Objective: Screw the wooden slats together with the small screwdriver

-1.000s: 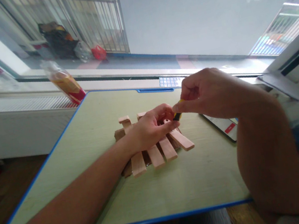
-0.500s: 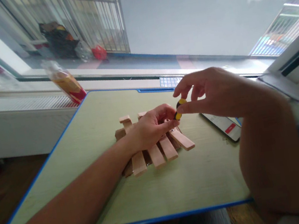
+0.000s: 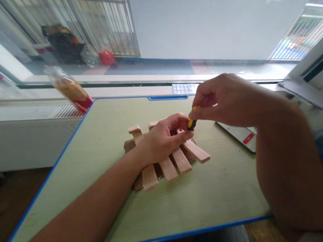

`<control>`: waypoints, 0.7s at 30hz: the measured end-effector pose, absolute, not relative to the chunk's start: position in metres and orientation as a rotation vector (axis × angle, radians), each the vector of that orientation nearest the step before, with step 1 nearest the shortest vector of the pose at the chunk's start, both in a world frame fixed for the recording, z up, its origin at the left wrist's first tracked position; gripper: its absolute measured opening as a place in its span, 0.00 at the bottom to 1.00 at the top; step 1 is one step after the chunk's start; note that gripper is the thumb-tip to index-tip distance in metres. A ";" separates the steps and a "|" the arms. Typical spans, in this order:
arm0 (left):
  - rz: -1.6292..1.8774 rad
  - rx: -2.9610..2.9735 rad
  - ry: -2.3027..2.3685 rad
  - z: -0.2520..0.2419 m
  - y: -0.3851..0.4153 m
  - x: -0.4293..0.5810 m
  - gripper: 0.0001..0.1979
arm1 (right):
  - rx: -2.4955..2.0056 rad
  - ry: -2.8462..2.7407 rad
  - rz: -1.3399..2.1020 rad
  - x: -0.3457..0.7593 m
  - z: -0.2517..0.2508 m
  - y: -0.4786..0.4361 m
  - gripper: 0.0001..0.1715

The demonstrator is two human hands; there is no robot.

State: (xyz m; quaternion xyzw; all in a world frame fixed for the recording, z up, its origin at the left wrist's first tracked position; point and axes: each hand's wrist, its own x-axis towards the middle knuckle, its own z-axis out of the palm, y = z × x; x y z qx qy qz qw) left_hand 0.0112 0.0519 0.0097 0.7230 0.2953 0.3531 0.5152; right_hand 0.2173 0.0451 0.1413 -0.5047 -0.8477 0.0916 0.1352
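Note:
A short screwdriver (image 3: 192, 123) with a yellow and black handle stands tilted above the wooden slats (image 3: 182, 160). My right hand (image 3: 221, 102) is closed, thumb and fingers pinching the top of its handle. Lower down, my left hand (image 3: 164, 138) curls over the slats, its thumb and index finger closed about the handle's lower end. The screwdriver's tip is hidden behind the left fingers. Several pale slats lie side by side across a brown base piece (image 3: 137, 184), and small metal bits show near the left thumb.
A phone (image 3: 239, 135) lies on the blue-edged table (image 3: 221, 197), partly behind my right forearm. A bottle with a red and yellow label (image 3: 73, 91) stands beyond the left rear corner, by a radiator (image 3: 15, 136). Window glass rises behind the table.
My right fingers, spread off the handle before, have closed around its top. The handle appears turned, its yellow and black parts showing differently. My left hand stays in place.

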 end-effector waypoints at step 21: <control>0.850 1.653 0.690 0.010 0.054 0.012 0.13 | -1.373 -2.456 0.349 0.222 0.144 0.045 0.18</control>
